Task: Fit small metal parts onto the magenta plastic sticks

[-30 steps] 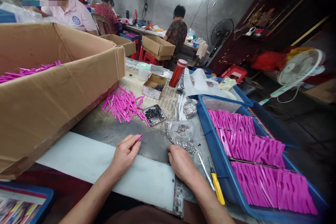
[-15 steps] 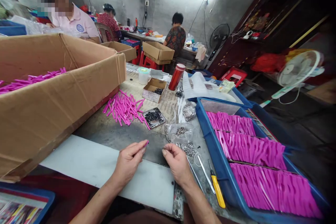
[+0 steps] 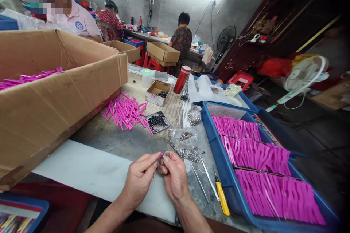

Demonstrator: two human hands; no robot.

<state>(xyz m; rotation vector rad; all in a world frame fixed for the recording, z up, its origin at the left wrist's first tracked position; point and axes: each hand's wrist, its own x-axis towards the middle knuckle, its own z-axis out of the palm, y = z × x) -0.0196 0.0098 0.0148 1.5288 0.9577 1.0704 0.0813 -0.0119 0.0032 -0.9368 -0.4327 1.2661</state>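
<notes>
My left hand (image 3: 140, 178) pinches a small pink plastic piece (image 3: 160, 155) between thumb and fingers. My right hand (image 3: 172, 174) is closed in a pinch right against it, fingertips touching the pink piece; what it holds is too small to make out. Both hands hover over the white board (image 3: 90, 171) at the table's near edge. A clear bag of small metal parts (image 3: 186, 145) lies just beyond my right hand. A loose pile of pink pieces (image 3: 127, 111) and a small tray of dark metal parts (image 3: 158, 121) lie further out.
A big cardboard box (image 3: 54, 98) with pink pieces fills the left. A blue crate (image 3: 218, 134) with rows of pink pieces stands right. A yellow-handled tool (image 3: 221, 196) and tweezers (image 3: 207, 178) lie beside it. Red flask (image 3: 182, 79), small box (image 3: 157, 93), fans and several seated people lie beyond.
My right hand left the bag of metal parts and moved left to meet my left hand. The two hands now touch at the pink piece.
</notes>
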